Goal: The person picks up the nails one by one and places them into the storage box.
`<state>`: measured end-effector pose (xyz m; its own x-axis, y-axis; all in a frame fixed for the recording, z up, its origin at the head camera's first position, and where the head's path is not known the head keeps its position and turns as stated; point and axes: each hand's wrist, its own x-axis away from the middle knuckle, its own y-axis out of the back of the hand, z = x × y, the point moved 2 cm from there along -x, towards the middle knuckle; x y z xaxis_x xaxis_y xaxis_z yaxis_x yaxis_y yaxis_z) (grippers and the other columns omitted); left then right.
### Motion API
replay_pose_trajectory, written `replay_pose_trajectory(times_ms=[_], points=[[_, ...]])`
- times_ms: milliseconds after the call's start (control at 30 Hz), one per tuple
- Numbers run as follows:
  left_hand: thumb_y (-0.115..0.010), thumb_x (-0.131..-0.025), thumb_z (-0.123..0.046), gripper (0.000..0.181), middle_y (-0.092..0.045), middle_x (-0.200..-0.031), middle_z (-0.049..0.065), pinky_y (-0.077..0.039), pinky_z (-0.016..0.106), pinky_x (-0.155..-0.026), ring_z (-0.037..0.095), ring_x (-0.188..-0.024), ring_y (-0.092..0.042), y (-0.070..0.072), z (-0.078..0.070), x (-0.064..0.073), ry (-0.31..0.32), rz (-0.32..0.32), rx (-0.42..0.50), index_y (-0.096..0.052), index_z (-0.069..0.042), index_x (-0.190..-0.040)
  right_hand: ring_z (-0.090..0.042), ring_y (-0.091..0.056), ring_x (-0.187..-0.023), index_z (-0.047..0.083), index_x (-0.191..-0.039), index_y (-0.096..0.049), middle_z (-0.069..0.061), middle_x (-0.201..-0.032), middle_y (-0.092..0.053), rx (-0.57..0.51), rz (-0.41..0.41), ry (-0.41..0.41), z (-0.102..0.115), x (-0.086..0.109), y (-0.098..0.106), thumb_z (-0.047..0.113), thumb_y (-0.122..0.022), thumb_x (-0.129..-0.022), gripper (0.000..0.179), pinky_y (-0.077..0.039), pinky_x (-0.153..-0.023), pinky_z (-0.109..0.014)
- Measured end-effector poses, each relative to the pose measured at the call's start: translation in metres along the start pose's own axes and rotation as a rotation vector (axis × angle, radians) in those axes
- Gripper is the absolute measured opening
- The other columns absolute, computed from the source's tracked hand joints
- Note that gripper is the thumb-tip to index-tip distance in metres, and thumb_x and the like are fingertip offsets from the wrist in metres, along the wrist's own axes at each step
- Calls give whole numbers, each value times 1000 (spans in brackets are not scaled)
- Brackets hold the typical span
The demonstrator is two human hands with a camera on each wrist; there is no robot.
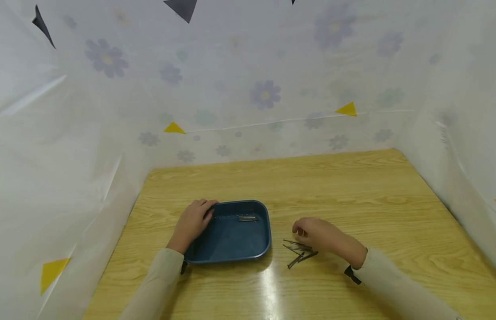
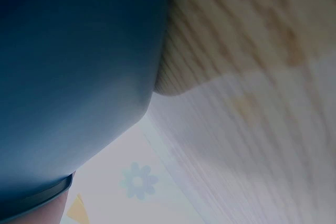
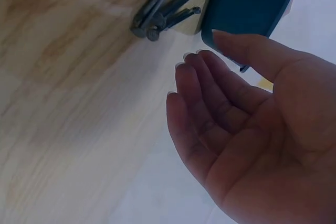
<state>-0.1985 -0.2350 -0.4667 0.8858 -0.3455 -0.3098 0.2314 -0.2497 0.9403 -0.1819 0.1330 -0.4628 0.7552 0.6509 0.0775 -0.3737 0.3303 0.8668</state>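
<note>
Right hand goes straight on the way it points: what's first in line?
Probably the blue tray, at its right side. Height is unclear, so the right hand might pass above it instead.

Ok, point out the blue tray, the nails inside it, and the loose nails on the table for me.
Blue tray [image 1: 229, 241]: head view, on its bare inside floor.
Nails inside [image 1: 248, 218]: head view, on their shafts, midway along.
Loose nails [image 3: 172, 8]: right wrist view, on a shaft mid-pile.
</note>
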Motion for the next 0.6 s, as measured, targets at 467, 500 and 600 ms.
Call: replay_pose_trajectory(times_ms=[467,500,600], points=[[-64,-93,-17,33,-65,-100,3,-51,40,-76,22,-90,-59,-2,-2,-1,-1,6,-12,-63,-16,-126,-7,-57,-76,6,-95,-68,1,-89,-64,-34,44,24,2,5,-8,7,-66,-88,8,-50,-66,-28],[-63,-93,-18,33,-65,-101,3,-51,40,-76,22,-90,-59,-2,-1,-1,1,11,-14,-62,-16,-126,-7,-57,-77,6,-95,-68,1,-89,-64,-41,45,21,2,5,-9,6,-66,-88,8,-50,-66,-28],[-62,-94,-19,32,-65,-102,3,-51,39,-78,22,-92,-59,-3,-1,0,1,18,-13,-62,-17,-127,-7,-56,-76,7,-95,-68,2,-88,-63,-61,52,6,2,5,-10,5,-66,-87,8,-50,-65,-27]])
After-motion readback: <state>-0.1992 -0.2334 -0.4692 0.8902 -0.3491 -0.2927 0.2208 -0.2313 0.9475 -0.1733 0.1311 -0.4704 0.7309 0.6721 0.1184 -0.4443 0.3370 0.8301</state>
